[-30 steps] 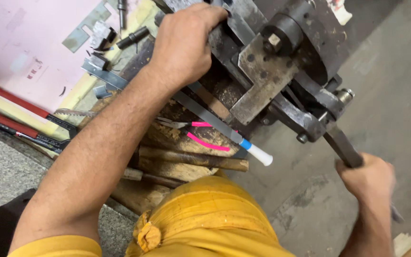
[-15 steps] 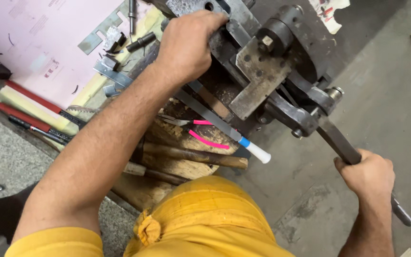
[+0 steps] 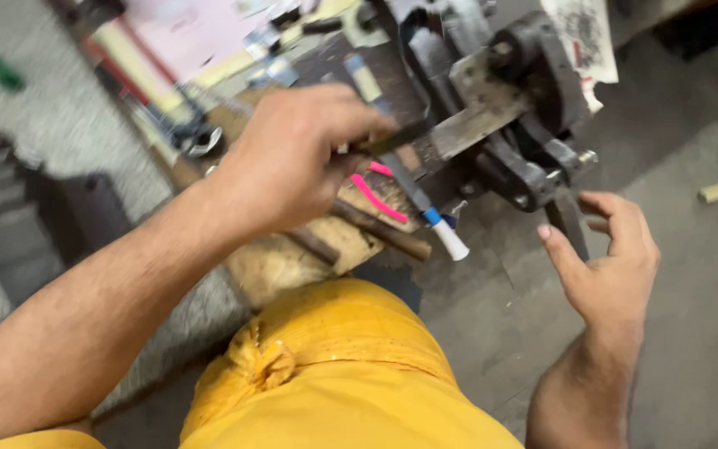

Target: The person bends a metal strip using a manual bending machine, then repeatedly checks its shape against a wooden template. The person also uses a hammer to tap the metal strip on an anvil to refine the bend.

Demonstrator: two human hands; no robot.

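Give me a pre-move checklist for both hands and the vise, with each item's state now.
1. Left hand grips a dark metal strip by the vise: ok.
2. Right hand on the vise handle: not ok, open beside it.
3. Strip clamped in the vise: cannot tell.
4. Right fingers out of the jaws: ok.
5. White-tipped tool lies away from both hands: ok.

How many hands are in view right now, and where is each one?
2. The left hand is over the bench, pinching a flat metal strip beside the vise. The right hand is open, next to the dark vise handle. No other hands show.
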